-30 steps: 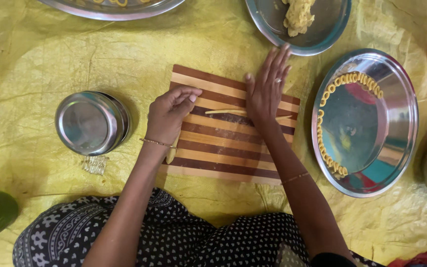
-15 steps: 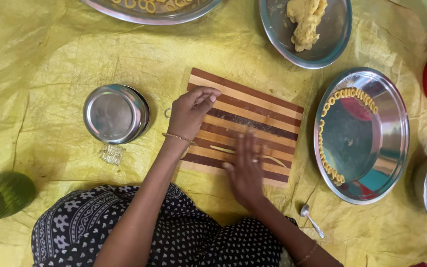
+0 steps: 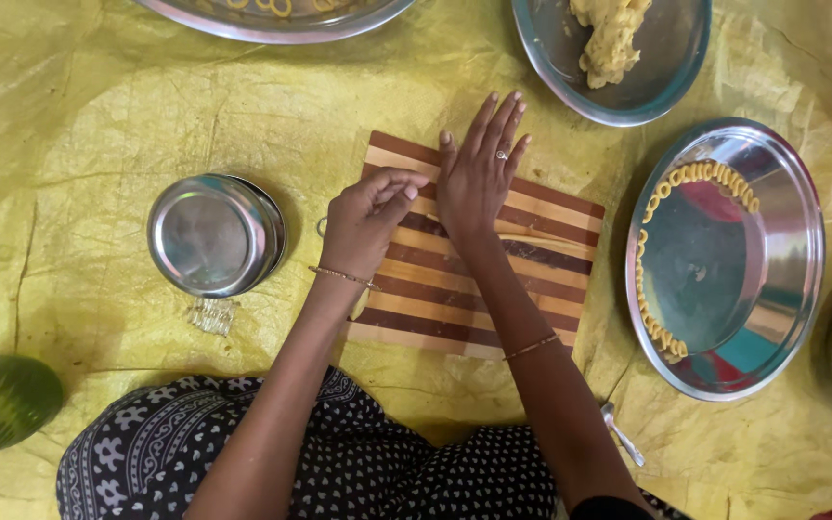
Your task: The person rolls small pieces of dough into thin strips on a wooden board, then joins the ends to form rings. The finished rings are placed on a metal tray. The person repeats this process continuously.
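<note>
A wooden board [image 3: 532, 250] with dark and light stripes lies on a yellow sheet [image 3: 98, 125] in front of my lap. My right hand [image 3: 479, 169] lies flat on the board's far part, fingers stretched away from me, a ring on one finger. My left hand [image 3: 368, 217] rests at the board's left edge with its fingers curled and thumb against them; nothing shows in it. Whatever is under my right palm is hidden. A steel bowl [image 3: 666, 91] beyond the board holds a lump of yellow dough [image 3: 609, 39].
A steel plate [image 3: 724, 289] on the right carries yellow ridged dough pieces [image 3: 700, 175] along its rim. A round steel container [image 3: 212, 234] stands left of the board, a small clear object [image 3: 212, 315] beside it. A spoon [image 3: 621, 433] lies near my right elbow. Another large plate [image 3: 272, 14] sits at the top.
My right hand has slid from the board's near side to its far side, palm flat. The thin dough strand seen earlier is now covered. My left hand stays at the left edge.
</note>
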